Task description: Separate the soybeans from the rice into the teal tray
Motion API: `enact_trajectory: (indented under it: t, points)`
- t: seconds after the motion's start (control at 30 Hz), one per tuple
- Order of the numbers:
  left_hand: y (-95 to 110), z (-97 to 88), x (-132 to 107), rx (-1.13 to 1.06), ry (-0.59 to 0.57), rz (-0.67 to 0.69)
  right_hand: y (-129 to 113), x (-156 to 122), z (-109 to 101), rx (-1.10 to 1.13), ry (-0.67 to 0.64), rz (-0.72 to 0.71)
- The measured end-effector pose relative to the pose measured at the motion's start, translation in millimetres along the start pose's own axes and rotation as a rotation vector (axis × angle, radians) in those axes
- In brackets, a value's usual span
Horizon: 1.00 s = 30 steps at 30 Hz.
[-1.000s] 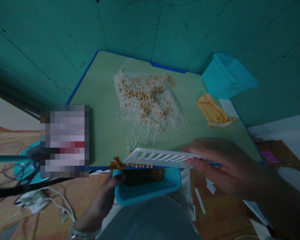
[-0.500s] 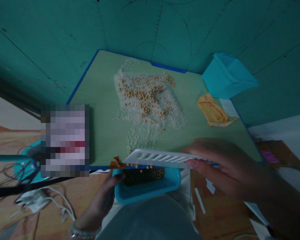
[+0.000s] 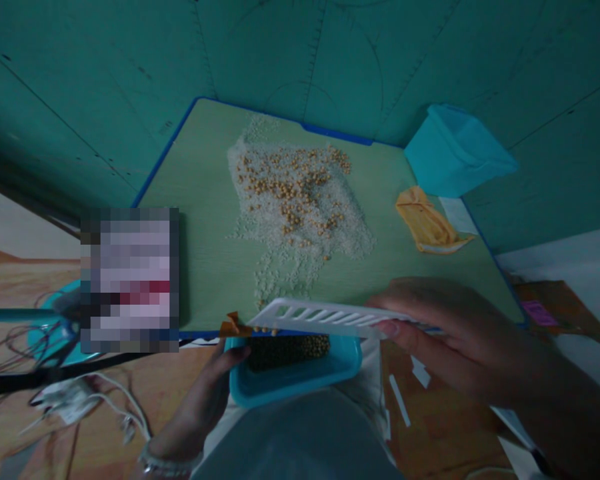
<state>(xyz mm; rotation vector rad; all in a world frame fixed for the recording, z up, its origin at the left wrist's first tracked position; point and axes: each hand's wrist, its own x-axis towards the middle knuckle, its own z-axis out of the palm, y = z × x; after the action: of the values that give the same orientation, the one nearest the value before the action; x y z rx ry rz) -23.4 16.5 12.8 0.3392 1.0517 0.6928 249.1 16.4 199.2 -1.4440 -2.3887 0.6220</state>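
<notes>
My right hand (image 3: pixel 445 333) grips a white slotted plastic scraper (image 3: pixel 325 317) at the near edge of a green board (image 3: pixel 205 227). A few yellow beans sit along the scraper's lower edge. Under that edge, my left hand (image 3: pixel 205 400) holds a blue tub (image 3: pixel 300 377) by its left rim, thumb over the rim. The tub has beans in it. A heap of white rice mixed with yellow beans (image 3: pixel 295 193) lies in the middle of the board.
A blue plastic container (image 3: pixel 455 150) lies tipped at the board's far right, with a crumpled yellow wrapper (image 3: pixel 427 227) beside it. A blurred patch covers the board's left corner. Cables (image 3: pixel 75 393) and a blue object lie on the floor to the left.
Beans along the scraper's lower edge have dropped into the tub; fewer cling to it now. Both hands have stayed almost still.
</notes>
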Motion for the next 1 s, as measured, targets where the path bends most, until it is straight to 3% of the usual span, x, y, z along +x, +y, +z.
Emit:
enact_trajectory:
  t: [0.57, 1.0]
  points:
    - [2, 1.2, -1, -0.004, 0.03, -0.017, -9, -2, 0, -0.056, -0.012, -0.014]
    - [1, -0.2, 0, -0.017, 0.022, 0.001, -4, -11, -5, -0.05, 0.043, 0.09]
